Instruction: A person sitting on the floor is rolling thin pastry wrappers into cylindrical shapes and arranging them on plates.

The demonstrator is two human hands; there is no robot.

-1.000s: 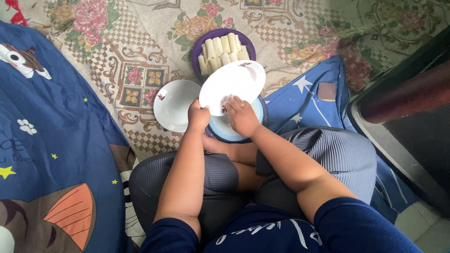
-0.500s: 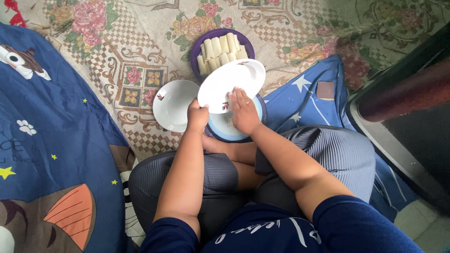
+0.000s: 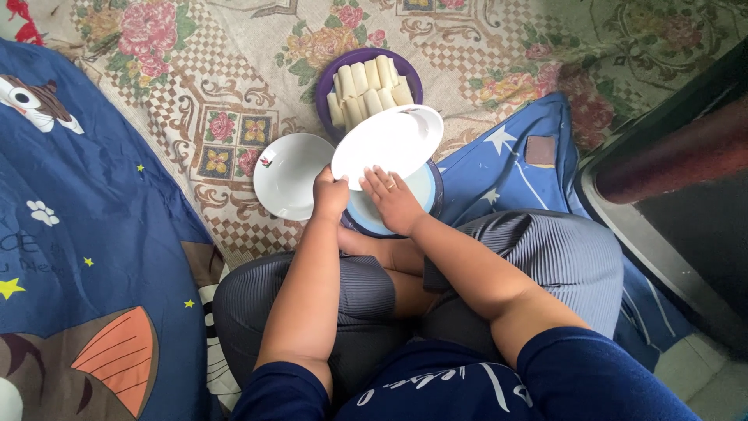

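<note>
The person sits cross-legged on the floor, and both hands meet in front of the knees. The left hand [image 3: 330, 196] grips the near edge of a white plate [image 3: 387, 145]; its fingers are curled closed around the rim, thumb side up. The right hand [image 3: 393, 199] lies on the same plate near its lower edge, fingers [image 3: 382, 181] spread a little and laid flat on the smooth surface. The plate is round, glossy and tilted, with its far side raised. It is held over a round pale-blue dish with dark rim [image 3: 405, 204], which sits just before the legs.

To the left of the hands, a second white bowl [image 3: 290, 175] rests on the floor, shallow and shiny, with a tiny coloured mark on its rim. Behind the held plate stands a purple bowl [image 3: 331, 78], filled with pale cream rolls [image 3: 366, 87] that are long and tube-shaped, laid side by side. The floor covering [image 3: 218, 93] is a beige woven cloth with flower and checker patterns. A soft blue blanket [image 3: 86, 234] with stars lies at the left.
</note>
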